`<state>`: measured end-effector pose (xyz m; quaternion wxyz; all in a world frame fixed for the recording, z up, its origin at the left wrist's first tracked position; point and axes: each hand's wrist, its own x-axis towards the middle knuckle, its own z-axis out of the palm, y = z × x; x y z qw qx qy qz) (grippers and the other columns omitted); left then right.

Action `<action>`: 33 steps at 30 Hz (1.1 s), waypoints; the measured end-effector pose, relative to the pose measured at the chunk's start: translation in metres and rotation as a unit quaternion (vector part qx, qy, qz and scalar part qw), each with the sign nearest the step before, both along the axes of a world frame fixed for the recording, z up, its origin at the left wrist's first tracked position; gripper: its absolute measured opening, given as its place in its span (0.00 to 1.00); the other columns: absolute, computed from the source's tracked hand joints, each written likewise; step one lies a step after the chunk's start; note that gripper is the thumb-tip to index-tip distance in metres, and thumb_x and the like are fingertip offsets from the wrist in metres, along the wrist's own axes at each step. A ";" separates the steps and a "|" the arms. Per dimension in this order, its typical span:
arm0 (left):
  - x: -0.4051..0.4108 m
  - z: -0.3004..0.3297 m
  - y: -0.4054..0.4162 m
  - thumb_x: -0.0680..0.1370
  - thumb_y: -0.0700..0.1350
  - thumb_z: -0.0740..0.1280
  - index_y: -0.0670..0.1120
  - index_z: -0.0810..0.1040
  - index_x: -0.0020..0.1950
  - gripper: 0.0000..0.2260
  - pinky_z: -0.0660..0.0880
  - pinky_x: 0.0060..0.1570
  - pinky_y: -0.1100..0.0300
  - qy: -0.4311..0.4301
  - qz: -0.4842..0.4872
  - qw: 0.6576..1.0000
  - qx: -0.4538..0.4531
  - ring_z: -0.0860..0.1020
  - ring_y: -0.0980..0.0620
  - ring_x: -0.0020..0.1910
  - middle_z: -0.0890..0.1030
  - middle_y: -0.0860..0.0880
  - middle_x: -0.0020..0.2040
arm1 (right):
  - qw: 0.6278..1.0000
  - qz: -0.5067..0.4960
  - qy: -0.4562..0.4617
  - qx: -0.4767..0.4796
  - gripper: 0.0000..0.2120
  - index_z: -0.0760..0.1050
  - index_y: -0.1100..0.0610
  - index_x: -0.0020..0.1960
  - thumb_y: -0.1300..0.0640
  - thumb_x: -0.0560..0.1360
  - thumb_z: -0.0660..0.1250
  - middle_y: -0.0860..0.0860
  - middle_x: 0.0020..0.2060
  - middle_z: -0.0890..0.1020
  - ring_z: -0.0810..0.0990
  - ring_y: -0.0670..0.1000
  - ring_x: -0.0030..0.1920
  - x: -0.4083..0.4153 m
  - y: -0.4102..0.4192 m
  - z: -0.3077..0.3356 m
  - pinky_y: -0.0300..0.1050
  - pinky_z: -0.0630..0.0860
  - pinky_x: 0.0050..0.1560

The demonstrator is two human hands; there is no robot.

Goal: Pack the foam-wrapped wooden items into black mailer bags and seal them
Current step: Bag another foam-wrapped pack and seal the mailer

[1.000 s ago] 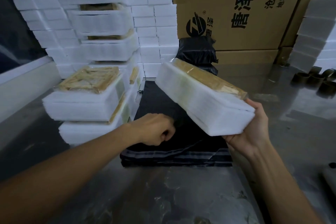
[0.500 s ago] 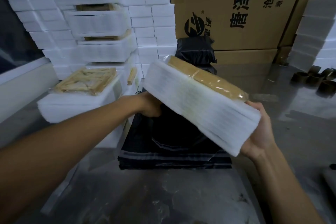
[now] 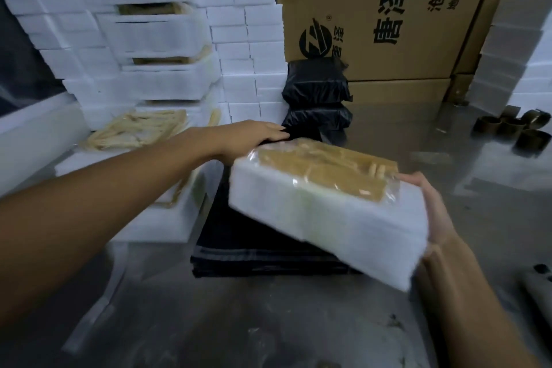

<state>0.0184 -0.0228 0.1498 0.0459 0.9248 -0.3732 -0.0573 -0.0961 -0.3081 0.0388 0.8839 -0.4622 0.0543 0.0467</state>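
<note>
My right hand [image 3: 436, 218] grips the right end of a white foam-wrapped block with wooden pieces on top [image 3: 322, 203] and holds it tilted above a flat stack of black mailer bags [image 3: 239, 254] on the table. My left hand [image 3: 254, 136] reaches forward over the far end of that stack, fingers stretched out flat; the block hides what lies under its fingertips. Two filled black bags [image 3: 316, 92] sit stacked behind, against the cardboard box.
More foam-wrapped items [image 3: 134, 134] are piled at the left, with a wall of white foam blocks [image 3: 248, 39] behind. Large cardboard boxes [image 3: 388, 9] stand at the back. Tape rolls [image 3: 507, 128] and more foam [image 3: 507, 54] are at the right.
My left hand has gone from a curled fist near the stack's front edge to reaching flat toward its far end. The foam block has dropped lower and come nearer.
</note>
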 end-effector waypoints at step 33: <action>-0.021 -0.012 -0.006 0.72 0.35 0.68 0.55 0.40 0.80 0.47 0.73 0.42 0.58 -0.097 0.072 0.972 0.200 0.72 0.45 0.66 0.36 0.62 0.78 | 0.955 0.145 -0.086 -0.243 0.35 0.75 0.40 0.68 0.46 0.60 0.69 0.49 0.59 0.84 0.83 0.53 0.59 0.006 0.052 -0.007 0.49 0.76 0.57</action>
